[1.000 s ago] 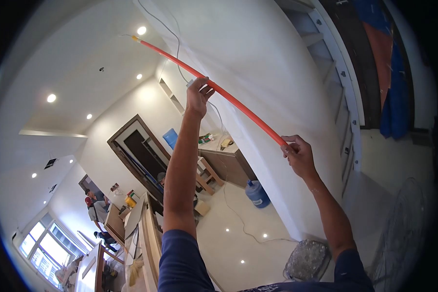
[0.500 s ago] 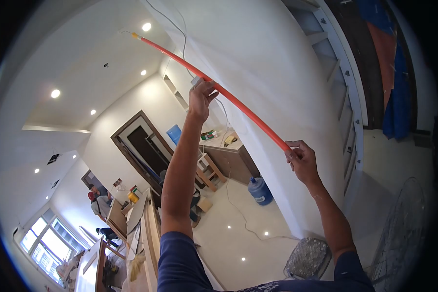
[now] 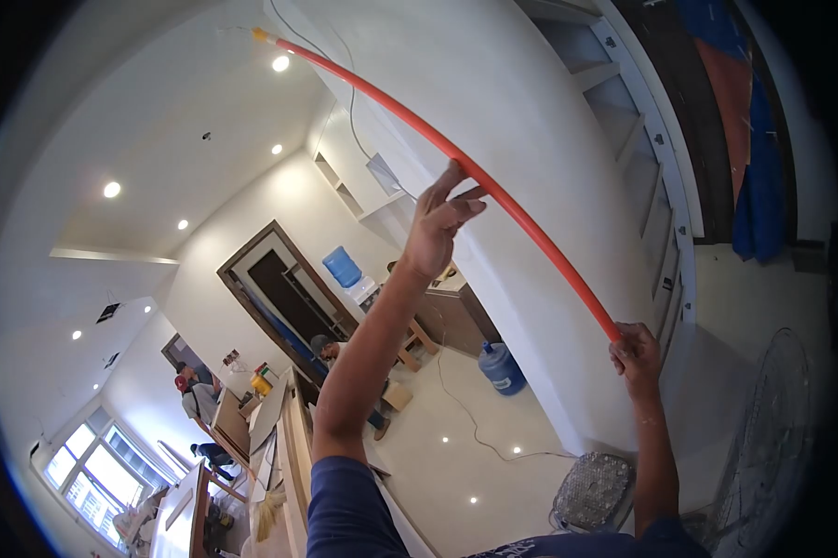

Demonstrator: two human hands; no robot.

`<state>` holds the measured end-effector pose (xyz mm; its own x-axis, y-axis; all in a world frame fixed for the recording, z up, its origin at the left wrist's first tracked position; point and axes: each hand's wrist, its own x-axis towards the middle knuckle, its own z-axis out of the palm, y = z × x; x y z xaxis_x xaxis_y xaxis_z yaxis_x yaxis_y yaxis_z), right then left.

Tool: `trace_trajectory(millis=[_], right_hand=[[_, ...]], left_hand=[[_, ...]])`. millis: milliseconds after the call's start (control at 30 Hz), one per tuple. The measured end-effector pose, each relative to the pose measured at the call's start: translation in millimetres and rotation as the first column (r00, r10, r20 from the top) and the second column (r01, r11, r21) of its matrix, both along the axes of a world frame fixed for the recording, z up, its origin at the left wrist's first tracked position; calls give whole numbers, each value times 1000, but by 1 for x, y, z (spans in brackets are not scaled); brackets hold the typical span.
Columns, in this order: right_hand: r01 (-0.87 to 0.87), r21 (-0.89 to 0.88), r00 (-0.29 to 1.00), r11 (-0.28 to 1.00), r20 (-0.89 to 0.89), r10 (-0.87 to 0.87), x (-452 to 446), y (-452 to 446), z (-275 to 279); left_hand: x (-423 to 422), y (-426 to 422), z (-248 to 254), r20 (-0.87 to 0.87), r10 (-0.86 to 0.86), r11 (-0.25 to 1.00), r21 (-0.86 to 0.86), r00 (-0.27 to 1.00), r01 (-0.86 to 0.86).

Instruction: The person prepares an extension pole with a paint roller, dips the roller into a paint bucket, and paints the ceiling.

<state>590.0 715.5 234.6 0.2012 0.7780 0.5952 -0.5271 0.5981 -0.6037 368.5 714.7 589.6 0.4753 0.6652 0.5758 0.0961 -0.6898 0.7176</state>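
A long, slightly bent red tube [image 3: 540,237] slants from the upper left down to the right, with a yellow tip [image 3: 260,35] and a thin wire at its far end. My right hand [image 3: 636,353] is closed round its lower end. Near the tube's middle, my left hand [image 3: 445,223] touches its underside with the fingers apart and not wrapped round it. Behind the tube stands a white wall [image 3: 493,102], with a grey cable [image 3: 352,112] hanging beside it.
A blue water bottle [image 3: 502,368] stands on the floor by a counter [image 3: 452,312]. A bubble-wrapped object [image 3: 594,491] and a fan [image 3: 763,446] are at the lower right. Other people work at the left, by boards [image 3: 289,446]. Shelves [image 3: 624,121] line the right.
The tube's lower end and my right hand have moved right and down. My left hand has shifted right along the tube, and its fingers have loosened.
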Motion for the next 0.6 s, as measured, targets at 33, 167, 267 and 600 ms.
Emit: trace_trajectory(millis=[33, 167, 267, 600], right_hand=[[-1, 4, 1000, 1000, -8, 1, 6, -4, -6], [39, -41, 999, 998, 8, -39, 24, -23, -12], [52, -56, 998, 997, 22, -51, 34, -32, -13], [57, -82, 997, 995, 53, -53, 43, -37, -16]], left_hand=[[9, -13, 1, -42, -9, 1000, -8, 999, 8], [27, -33, -1, -66, -66, 997, -36, 996, 63], [31, -36, -8, -54, -74, 997, -9, 996, 74], [34, -39, -11, -32, -76, 997, -29, 997, 75]])
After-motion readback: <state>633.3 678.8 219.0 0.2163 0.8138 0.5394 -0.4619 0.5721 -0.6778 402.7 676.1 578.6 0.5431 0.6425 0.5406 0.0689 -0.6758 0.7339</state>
